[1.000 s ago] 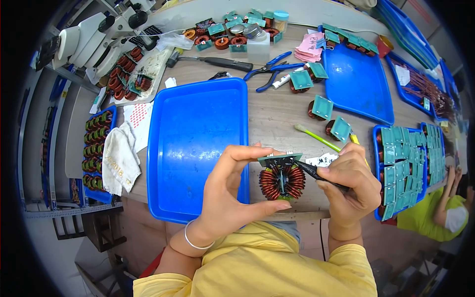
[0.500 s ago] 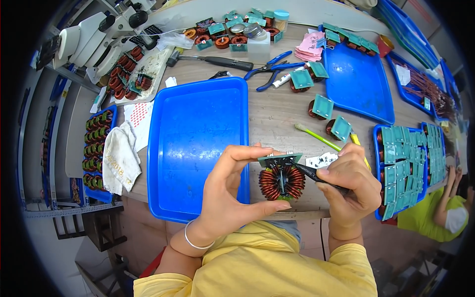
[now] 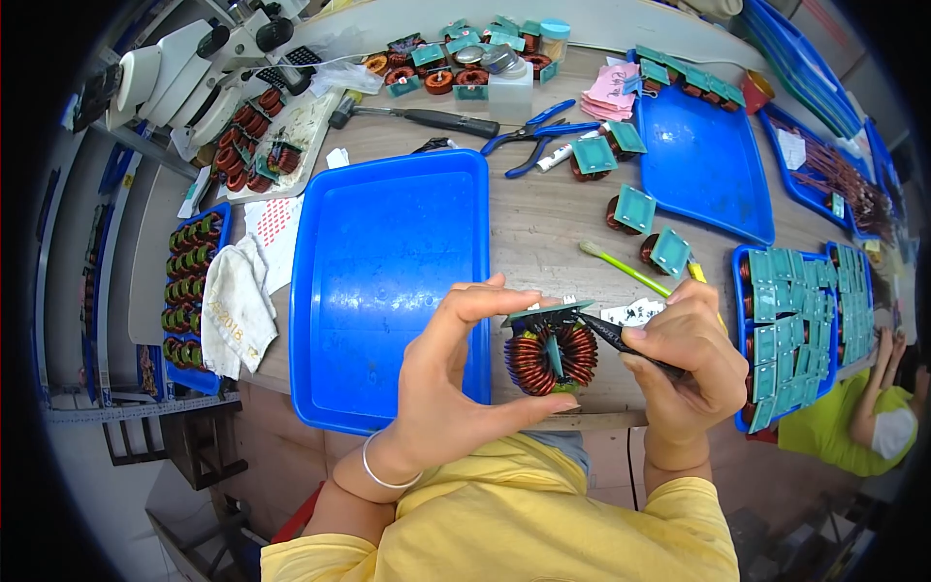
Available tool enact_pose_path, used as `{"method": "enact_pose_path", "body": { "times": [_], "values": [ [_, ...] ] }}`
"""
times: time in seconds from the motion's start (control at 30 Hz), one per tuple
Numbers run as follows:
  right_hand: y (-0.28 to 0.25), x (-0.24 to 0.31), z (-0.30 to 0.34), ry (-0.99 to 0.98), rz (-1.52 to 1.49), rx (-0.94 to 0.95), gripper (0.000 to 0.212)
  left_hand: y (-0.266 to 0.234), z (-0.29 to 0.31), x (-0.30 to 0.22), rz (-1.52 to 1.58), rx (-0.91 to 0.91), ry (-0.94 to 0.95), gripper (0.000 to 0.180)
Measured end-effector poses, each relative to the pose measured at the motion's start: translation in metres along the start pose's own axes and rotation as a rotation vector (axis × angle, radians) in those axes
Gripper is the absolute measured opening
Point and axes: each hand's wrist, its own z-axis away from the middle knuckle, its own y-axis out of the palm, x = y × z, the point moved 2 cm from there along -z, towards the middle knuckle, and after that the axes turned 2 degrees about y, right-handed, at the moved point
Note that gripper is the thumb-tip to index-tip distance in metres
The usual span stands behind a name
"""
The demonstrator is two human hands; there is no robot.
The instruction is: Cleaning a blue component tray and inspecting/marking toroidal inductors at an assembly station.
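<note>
My left hand [image 3: 441, 364] is closed around a copper-wound toroidal coil [image 3: 529, 364], its thumb under the ring and fingers at the top. A green circuit board [image 3: 548, 312] caps the coil, with black material on its underside, and a thin green divider [image 3: 555, 356] stands inside the ring. My right hand [image 3: 689, 354] grips black tweezers [image 3: 609, 336], whose tip meets the board's underside at its right end. Whether the tip touches the board or the black material, I cannot tell. Behind the right fingers lies a black-smudged white paper [image 3: 632, 313].
A large blue tray [image 3: 388, 281] is left of my hands. Finished-looking coils [image 3: 635, 209], a green-handled brush [image 3: 626, 269], pliers [image 3: 538, 136] and a hammer [image 3: 441, 121] lie beyond. Board-filled trays [image 3: 745, 335] stand right, near another person's green sleeve [image 3: 824, 427]. A white cloth [image 3: 238, 310] lies left.
The coil has turned slightly in my left hand, so the divider shows more of its face and the board tilts differently. The tweezers stay at the board's right end.
</note>
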Motion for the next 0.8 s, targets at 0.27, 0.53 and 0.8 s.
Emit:
{"method": "enact_pose_path", "body": {
  "times": [0.27, 0.53, 0.8],
  "values": [
    [0.0015, -0.0001, 0.0005, 0.013, 0.034, -0.020, 0.021, -0.0008, -0.0005, -0.0010, -0.087, -0.015, 0.024, 0.069],
    [0.0023, 0.0011, 0.0005, -0.007, 0.049, -0.014, 0.021, 0.0008, -0.0025, -0.0061, -0.203, -0.040, 0.094, 0.061],
    [0.0032, 0.0011, 0.0010, -0.016, 0.061, 0.007, 0.022, 0.0007, -0.0035, -0.0046, -0.179, -0.077, 0.074, 0.061]
  ]
}}
